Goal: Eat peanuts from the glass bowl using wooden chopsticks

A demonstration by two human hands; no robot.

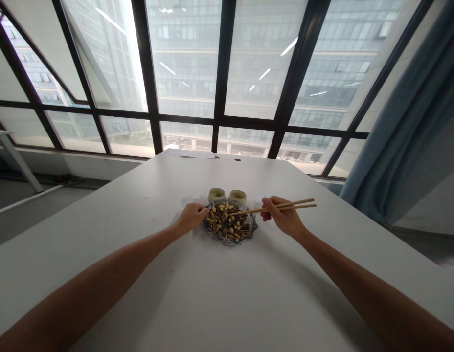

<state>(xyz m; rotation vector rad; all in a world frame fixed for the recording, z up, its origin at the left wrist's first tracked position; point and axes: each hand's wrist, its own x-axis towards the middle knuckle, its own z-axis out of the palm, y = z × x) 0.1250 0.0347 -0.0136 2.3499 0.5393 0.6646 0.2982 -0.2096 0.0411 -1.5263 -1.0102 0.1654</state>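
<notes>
A clear scalloped glass bowl (230,239) on the white table holds a mix of dark striped seeds and pale nuts (227,221). My left hand (190,217) is closed at the bowl's left rim, its thumb and fingers against the edge. In my right hand (283,215), to the right of the bowl, is a pair of wooden chopsticks (298,204); their tips reach left into the nuts. Just behind the bowl stand two small pale green cups, a left one (216,194) and a right one (237,196), side by side.
The white table (219,303) stretches away towards large dark-framed windows. A sheet of paper (190,153) lies at its far edge, near two small dark spots. A blue curtain (399,132) hangs at the right. A white metal frame (19,161) stands at the left.
</notes>
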